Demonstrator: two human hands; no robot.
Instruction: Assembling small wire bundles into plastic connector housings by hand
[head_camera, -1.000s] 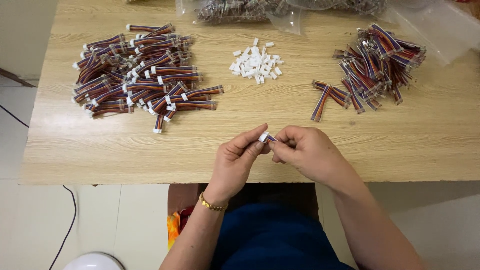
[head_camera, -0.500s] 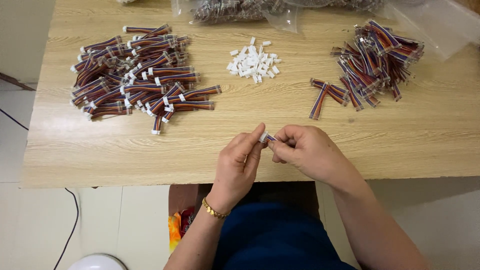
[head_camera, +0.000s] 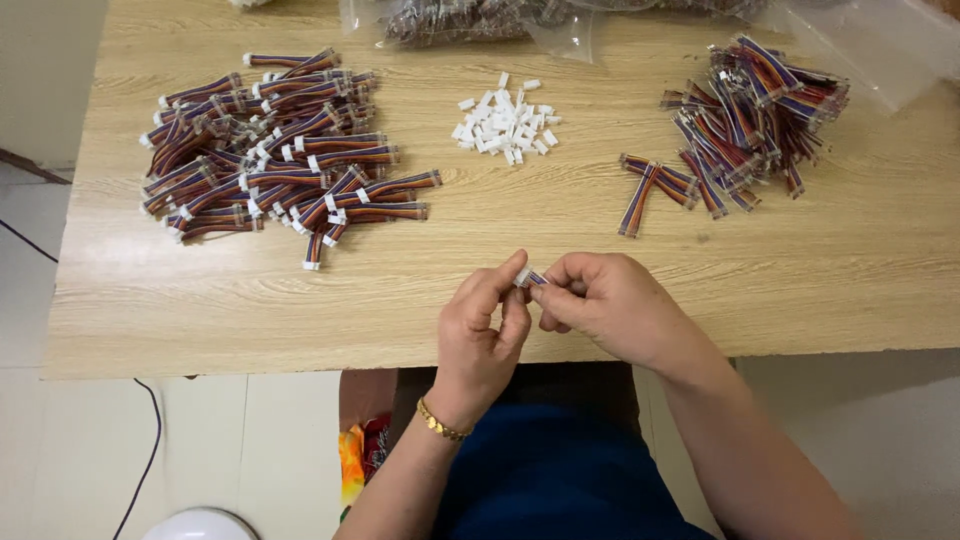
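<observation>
While pinched, hands (head_camera: 535, 300) hold connector (head_camera: 527, 277)

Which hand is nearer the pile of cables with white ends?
Left. The left hand sits just right of and below that pile of cables with white ends; the right hand lies farther right.

Bright even light, soft shadows, sharp focus, slight edge distortion

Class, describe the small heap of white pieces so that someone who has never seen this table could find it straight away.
Start at the wooden table and look along its far half, between the two piles of striped cable pieces. There, about midway across, lies the heap of white connectors. It alone is plain white and made of tiny loose blocks, whereas the left pile and right pile are long multicoloured ribbons.
</observation>
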